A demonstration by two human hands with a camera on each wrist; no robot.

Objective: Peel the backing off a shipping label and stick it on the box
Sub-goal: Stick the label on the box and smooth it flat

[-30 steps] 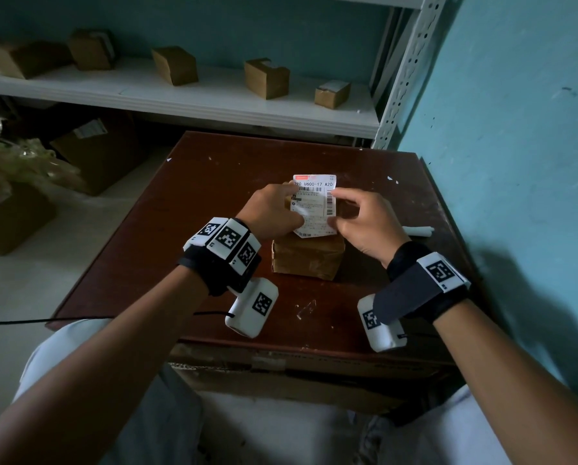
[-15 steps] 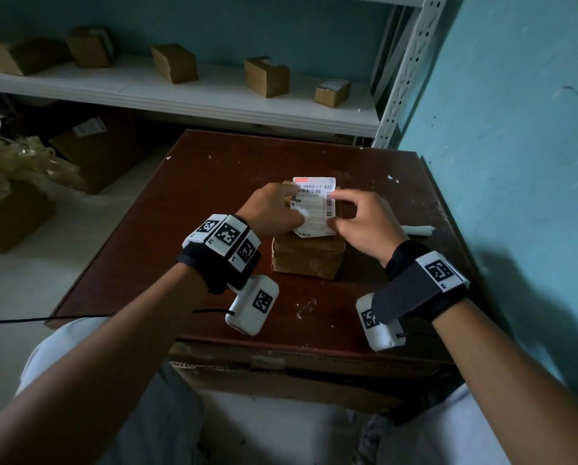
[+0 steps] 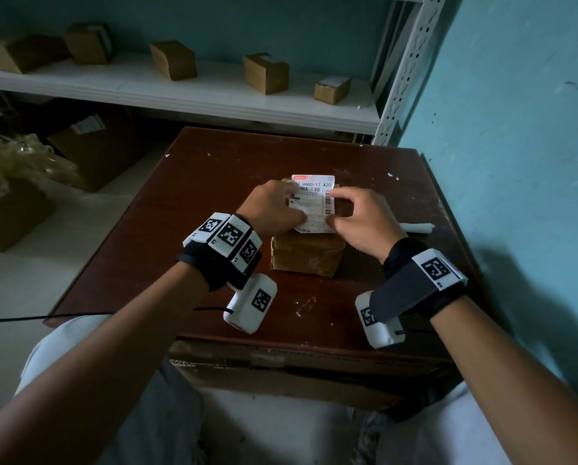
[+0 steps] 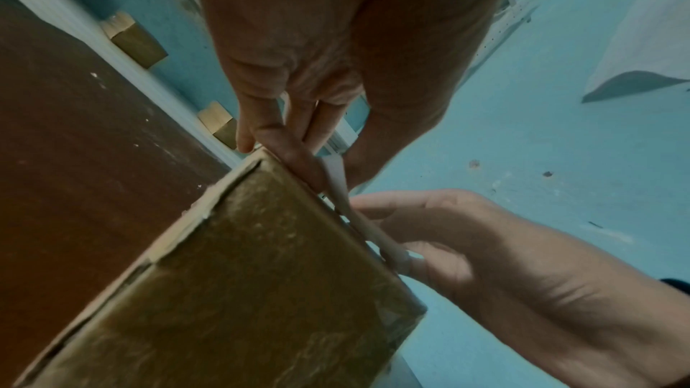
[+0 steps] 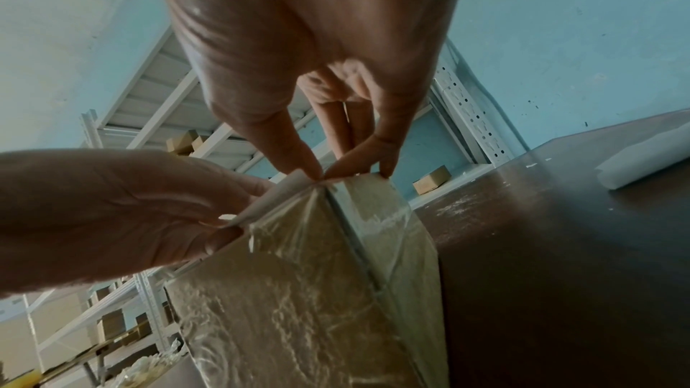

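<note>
Label [image 3: 312,204] paper, white with barcodes and the print "U600-17 A20", lay over the top of the small brown box [image 3: 306,255], which stood near the middle of the dark red-brown table [image 3: 186,209]. From my remote seat I saw its near edge reach the box's front top edge, while its far end stuck out past the back of the box. My left hand [image 3: 272,209] pinched the label's left edge, thumb on the printed face and fingers curled behind. My right hand [image 3: 361,221] pinched the right edge between thumb and forefinger in the same way. The left wrist view showed the label [image 4: 338,179] edge-on, slightly raised off the box [image 4: 239,276] lid, with fingertips [image 4: 246,140] touching the box's far corner; whether any part was already stuck down I could not tell. In the right wrist view the box [image 5: 298,291] was wrapped in shiny clear tape, and my right fingertips [image 5: 310,168] met at the label's corner [image 5: 272,199].

Just right of the box, a white roll of paper [image 3: 415,227] lay on the table by the teal wall [image 3: 515,162]. Behind the table ran a white shelf [image 3: 180,92] carrying several small cardboard boxes [image 3: 265,73].
</note>
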